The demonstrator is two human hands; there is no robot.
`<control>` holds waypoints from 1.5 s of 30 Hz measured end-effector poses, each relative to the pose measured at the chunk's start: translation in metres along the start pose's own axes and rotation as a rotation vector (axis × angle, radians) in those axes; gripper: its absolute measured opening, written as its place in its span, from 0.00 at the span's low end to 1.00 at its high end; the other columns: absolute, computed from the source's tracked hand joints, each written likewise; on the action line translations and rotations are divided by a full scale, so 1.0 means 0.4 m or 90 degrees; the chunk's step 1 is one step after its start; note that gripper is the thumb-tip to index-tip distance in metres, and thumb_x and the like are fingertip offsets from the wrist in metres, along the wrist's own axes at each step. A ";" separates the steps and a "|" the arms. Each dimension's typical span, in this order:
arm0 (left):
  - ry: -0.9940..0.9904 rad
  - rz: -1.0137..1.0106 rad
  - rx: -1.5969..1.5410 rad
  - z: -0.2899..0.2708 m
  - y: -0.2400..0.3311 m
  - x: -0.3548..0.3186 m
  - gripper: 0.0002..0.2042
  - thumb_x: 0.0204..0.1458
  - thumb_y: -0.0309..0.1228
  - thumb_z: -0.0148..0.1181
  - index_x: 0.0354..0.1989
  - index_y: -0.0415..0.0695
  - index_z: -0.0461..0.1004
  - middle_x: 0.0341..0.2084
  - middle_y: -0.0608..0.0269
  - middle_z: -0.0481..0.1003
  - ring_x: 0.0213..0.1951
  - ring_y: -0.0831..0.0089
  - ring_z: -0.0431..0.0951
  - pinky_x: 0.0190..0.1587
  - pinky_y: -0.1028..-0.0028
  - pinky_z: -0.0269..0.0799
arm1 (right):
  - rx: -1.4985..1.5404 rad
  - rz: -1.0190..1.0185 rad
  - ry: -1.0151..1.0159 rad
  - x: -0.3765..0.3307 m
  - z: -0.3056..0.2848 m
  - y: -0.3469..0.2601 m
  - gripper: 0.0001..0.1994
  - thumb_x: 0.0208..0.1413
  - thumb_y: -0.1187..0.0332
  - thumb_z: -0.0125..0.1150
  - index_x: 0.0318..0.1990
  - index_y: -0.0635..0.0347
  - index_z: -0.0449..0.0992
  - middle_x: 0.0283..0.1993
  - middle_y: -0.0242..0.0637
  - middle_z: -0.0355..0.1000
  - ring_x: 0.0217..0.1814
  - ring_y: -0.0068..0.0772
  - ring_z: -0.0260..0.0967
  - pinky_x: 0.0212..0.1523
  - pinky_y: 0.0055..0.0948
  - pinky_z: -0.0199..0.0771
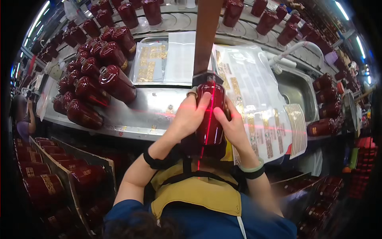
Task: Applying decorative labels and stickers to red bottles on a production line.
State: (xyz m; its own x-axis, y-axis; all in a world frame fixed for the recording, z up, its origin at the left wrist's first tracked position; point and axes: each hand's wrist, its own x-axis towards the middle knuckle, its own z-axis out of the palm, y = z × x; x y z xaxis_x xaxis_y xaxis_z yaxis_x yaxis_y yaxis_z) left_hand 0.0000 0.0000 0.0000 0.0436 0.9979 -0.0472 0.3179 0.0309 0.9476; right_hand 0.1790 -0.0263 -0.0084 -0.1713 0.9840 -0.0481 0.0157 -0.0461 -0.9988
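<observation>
A glossy dark red bottle lies in front of me with its neck pointing away, against a dark holder at the foot of a brown post. My left hand grips its left side, thumb laid on the upper face. From the right, my right hand closes round it, thumb tip pressed to the glass and other fingers partly hidden behind. Red laser lines cross over the bottle and run along its length. Whether a decal sits under my thumbs I cannot tell.
Clear sheets of gold decals spread on the right, beside a steel sink with a curved faucet. A tray of gold decals lies back left. Many red bottles crowd the steel counter; others ride a curved conveyor.
</observation>
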 end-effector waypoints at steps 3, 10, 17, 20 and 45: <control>0.107 0.119 0.041 -0.110 -0.046 0.104 0.24 0.69 0.47 0.58 0.53 0.33 0.79 0.44 0.37 0.82 0.47 0.45 0.82 0.54 0.57 0.75 | -0.155 -0.002 -0.002 0.013 -0.015 -0.010 0.29 0.70 0.63 0.62 0.74 0.64 0.66 0.52 0.38 0.79 0.47 0.22 0.70 0.52 0.24 0.72; 0.215 0.072 0.220 -0.314 -0.134 0.574 0.24 0.55 0.41 0.69 0.48 0.29 0.77 0.43 0.36 0.82 0.48 0.40 0.82 0.53 0.54 0.77 | -0.418 -0.066 0.061 0.190 -0.134 -0.100 0.11 0.68 0.64 0.64 0.44 0.66 0.83 0.39 0.42 0.80 0.34 0.28 0.70 0.40 0.31 0.72; 0.283 0.063 0.277 -0.249 -0.247 0.731 0.25 0.53 0.38 0.72 0.52 0.29 0.75 0.47 0.36 0.80 0.53 0.42 0.81 0.55 0.54 0.75 | -0.391 -0.173 -0.022 0.593 -0.202 -0.023 0.14 0.68 0.64 0.62 0.50 0.67 0.83 0.40 0.41 0.83 0.40 0.33 0.77 0.47 0.33 0.76; 0.283 0.052 0.293 -0.224 -0.263 0.731 0.28 0.53 0.38 0.72 0.56 0.29 0.75 0.49 0.34 0.79 0.56 0.41 0.78 0.59 0.53 0.73 | -0.469 -0.306 -0.019 0.771 -0.179 0.082 0.21 0.67 0.64 0.65 0.63 0.65 0.77 0.40 0.36 0.81 0.41 0.26 0.77 0.43 0.30 0.75; 0.324 0.148 0.198 -0.324 -0.101 0.627 0.26 0.57 0.44 0.68 0.47 0.26 0.78 0.43 0.31 0.81 0.49 0.39 0.82 0.54 0.52 0.76 | -0.540 -0.191 -0.488 0.707 -0.132 -0.058 0.13 0.61 0.58 0.70 0.45 0.56 0.86 0.50 0.46 0.80 0.50 0.39 0.78 0.52 0.34 0.76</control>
State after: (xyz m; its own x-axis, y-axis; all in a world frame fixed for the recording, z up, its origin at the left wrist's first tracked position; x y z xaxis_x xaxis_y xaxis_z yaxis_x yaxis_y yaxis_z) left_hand -0.1248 0.2562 -0.0091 -0.2866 0.8810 0.3766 0.6175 -0.1307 0.7756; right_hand 0.1822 0.2621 0.0016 -0.8217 0.5622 -0.0932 0.4737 0.5829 -0.6602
